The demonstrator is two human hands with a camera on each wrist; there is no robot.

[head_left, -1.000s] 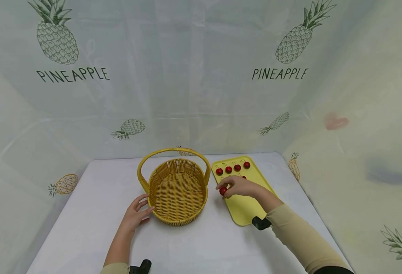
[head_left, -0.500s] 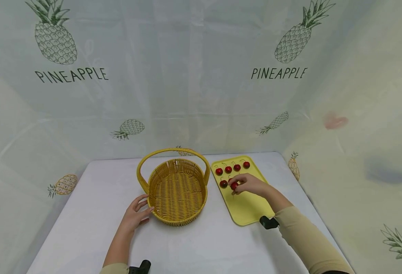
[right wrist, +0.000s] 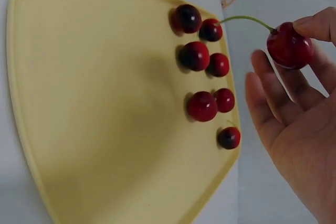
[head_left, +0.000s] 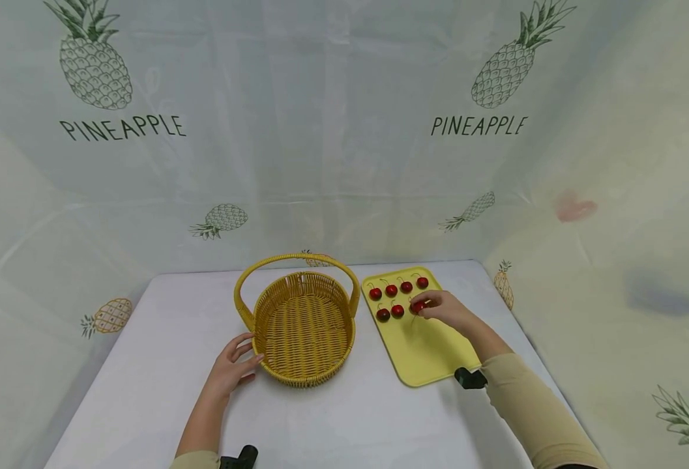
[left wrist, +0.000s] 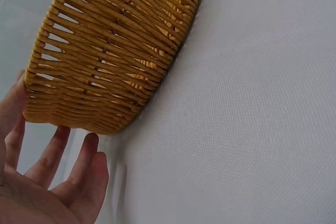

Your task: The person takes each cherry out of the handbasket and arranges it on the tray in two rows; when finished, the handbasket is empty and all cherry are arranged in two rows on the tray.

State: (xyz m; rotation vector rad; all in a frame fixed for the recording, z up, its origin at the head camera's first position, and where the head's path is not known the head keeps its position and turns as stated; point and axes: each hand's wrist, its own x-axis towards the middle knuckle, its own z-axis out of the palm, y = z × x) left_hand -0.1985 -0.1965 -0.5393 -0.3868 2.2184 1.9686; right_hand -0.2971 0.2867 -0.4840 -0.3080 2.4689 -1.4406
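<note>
In the right wrist view my right hand (right wrist: 299,103) pinches a red cherry (right wrist: 290,50) between thumb and finger, its green stem pointing out to the side. That hand is over the yellow tray (head_left: 414,361), where more cherries (head_left: 391,290) lie in two rows near the far end. In the head view the held cherry overlaps one in the nearer row. My left hand (head_left: 233,370) holds the near left side of a round yellow woven basket (head_left: 306,335) with a tall handle, thumb at the rim and fingers against the outer wall. Nothing shows inside the basket.
Basket and tray stand side by side on a white table (head_left: 162,365), a narrow strip of tabletop between them. A pineapple-print sheet (head_left: 344,163) hangs behind the table and along its sides.
My right hand has moved right and slightly away over the tray with a cherry in its fingers, uncovering two cherries in the nearer row. The left hand and basket stay in place.
</note>
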